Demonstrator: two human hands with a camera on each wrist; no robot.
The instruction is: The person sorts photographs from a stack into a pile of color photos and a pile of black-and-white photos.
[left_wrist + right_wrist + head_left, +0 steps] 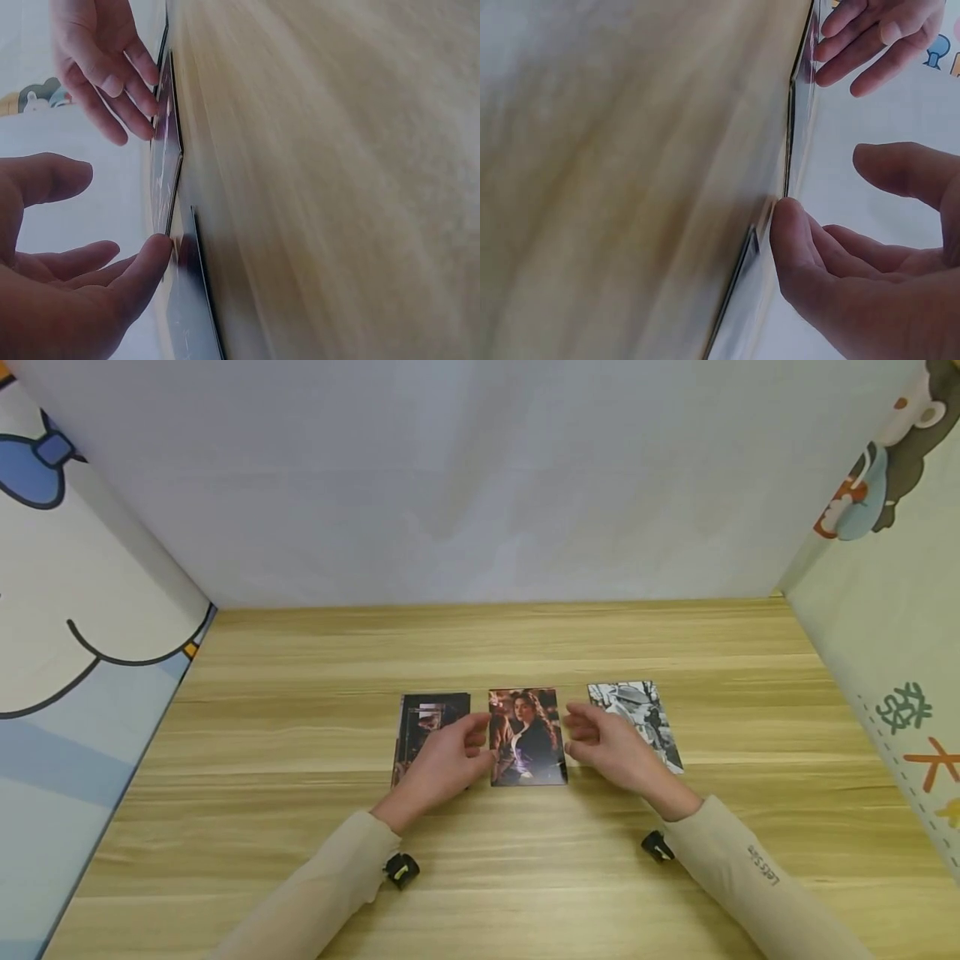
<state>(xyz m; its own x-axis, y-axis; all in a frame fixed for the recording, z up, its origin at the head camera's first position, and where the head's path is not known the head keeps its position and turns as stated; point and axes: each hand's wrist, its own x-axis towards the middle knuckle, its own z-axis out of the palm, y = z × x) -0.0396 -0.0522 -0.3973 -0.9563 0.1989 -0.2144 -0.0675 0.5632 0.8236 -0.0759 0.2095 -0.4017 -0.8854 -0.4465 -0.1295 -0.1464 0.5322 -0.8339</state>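
Both hands hover at the middle photo card (527,737): the left hand (442,762) has its fingers loosely extended, fingertips at the card's left edge, and the right hand (609,745) mirrors it at the right edge, fingers relaxed and slightly bent. Neither one grips anything; the wrist views show a fingertip (154,251) touching the card's edge on the left side and another fingertip (787,217) meeting it on the right.

Beneath lies the wooden tabletop (300,860), pale yellow-brown with long straight grain, smooth and matte. White panel walls (465,477) close off the back, and soft mats printed with cartoon figures (67,610) flank both sides. Long beige sleeves cover both forearms; the right sleeve (750,877) carries small dark lettering that seems to read "Let's Slim".

Three thin, glossy rectangular cards lie flat in a row, slightly apart. The middle one shows a long-haired figure in dark clothing. Left of it sits a dark photo card (423,727), partly under the left hand, and right of it a black-and-white photo card (647,714), partly covered by the right hand.
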